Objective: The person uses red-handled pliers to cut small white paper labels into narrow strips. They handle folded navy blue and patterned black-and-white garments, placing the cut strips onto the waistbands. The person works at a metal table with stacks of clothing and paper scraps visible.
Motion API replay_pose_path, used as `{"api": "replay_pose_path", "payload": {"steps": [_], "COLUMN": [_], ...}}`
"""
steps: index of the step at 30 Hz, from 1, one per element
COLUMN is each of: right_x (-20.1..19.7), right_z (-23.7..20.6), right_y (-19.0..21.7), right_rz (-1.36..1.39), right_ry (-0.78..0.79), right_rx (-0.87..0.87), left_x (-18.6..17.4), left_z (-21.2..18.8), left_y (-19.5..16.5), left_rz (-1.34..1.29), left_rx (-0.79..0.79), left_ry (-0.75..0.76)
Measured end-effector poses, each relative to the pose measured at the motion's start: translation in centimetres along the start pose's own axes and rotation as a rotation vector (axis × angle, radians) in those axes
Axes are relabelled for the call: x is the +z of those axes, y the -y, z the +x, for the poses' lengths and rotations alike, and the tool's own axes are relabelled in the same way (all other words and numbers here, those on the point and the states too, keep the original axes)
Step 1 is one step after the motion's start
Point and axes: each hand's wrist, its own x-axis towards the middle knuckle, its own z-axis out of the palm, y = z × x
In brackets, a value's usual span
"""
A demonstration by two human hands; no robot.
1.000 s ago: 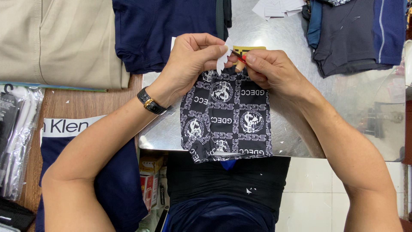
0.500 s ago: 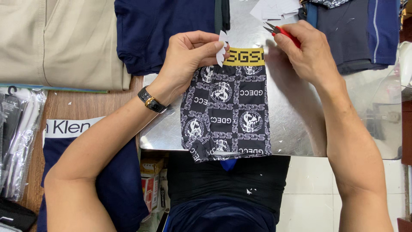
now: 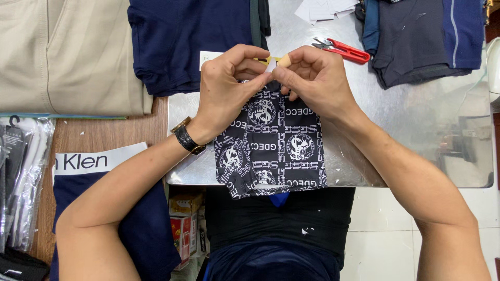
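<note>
While both hands, left hand [image 3: 229, 86] and right hand [image 3: 312, 80], pinch its waistband at the bench's far edge, the printed black garment [image 3: 273, 140] hangs soft, light, limp.

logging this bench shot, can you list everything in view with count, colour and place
patterned underwear: one, black with white print, on the metal sheet under both hands
small tag: one, white, at the yellow waistband, pinched by both hands' fingers
thread snips: one, red handle, top right of the sheet
metal sheet: one, silver, centre and right
navy garments: a stack, top centre
dark garments: a pile, grey and blue, top right
beige fabric: one, top left
paper slips: several, white, top edge
white-banded navy underwear: one, left on the wooden table
bagged items: several, far left
wristwatch: one, black strap, left wrist
left hand: on the tag
right hand: on the tag
</note>
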Motion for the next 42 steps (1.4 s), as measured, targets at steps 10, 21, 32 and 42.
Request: {"api": "replay_pose_path", "payload": {"steps": [10,21,32,42], "right_x": [-0.3,-1.4,-4.0,-4.2], "right_z": [0.2,0.0,-0.3,-0.3], "right_y": [-0.1,0.2,1.4,0.9], "right_rz": [-0.019,0.131,-0.179,-0.13], "right_ry": [0.027,0.047,0.139,0.157], "right_rx": [-0.043,-0.059,-0.183,-0.218], "left_x": [0.8,0.3,-0.2,-0.2], "left_z": [-0.5,0.3,0.7,0.7], "left_y": [0.3,0.5,1.4,0.9], "left_rz": [0.171,-0.291,-0.662,-0.587], "left_rx": [0.178,-0.187,-0.471,-0.332], "left_ry": [0.001,0.14,0.157,0.208]}}
